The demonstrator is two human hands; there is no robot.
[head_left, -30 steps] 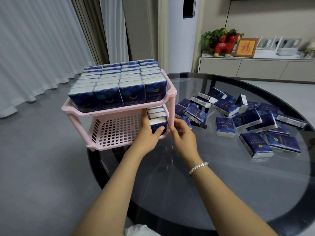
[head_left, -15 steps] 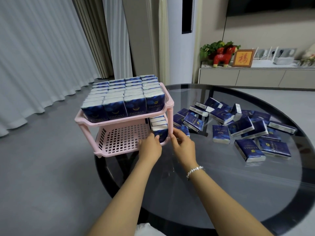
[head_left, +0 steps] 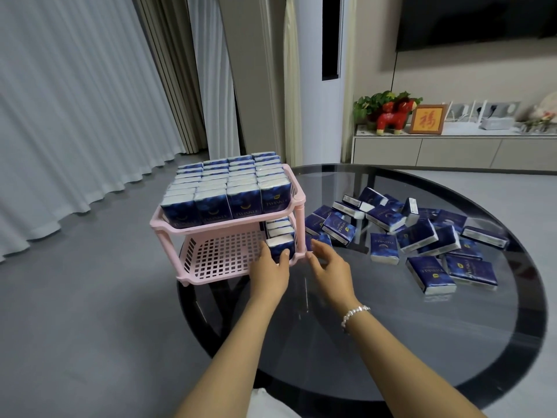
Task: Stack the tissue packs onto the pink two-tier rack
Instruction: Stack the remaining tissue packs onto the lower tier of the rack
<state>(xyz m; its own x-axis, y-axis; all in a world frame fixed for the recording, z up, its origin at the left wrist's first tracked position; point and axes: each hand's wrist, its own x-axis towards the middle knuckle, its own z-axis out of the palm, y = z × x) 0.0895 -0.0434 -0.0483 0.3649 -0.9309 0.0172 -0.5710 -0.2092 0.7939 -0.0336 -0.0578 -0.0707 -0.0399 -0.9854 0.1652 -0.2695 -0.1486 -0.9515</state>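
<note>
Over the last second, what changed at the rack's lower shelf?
Left hand stays gripping the front tissue pack on the lower shelf. Right hand has eased back off the rack post, fingers open. Top tier, loose packs unchanged.

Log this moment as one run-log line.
top tier: full | lower tier: one row started at right | left hand: holds front pack | right hand: open, by rack post | loose packs: on glass table

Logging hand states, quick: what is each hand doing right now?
Left hand: grips the front tissue pack on the rack's lower tier.
Right hand: open, holding nothing, beside the rack.
</note>
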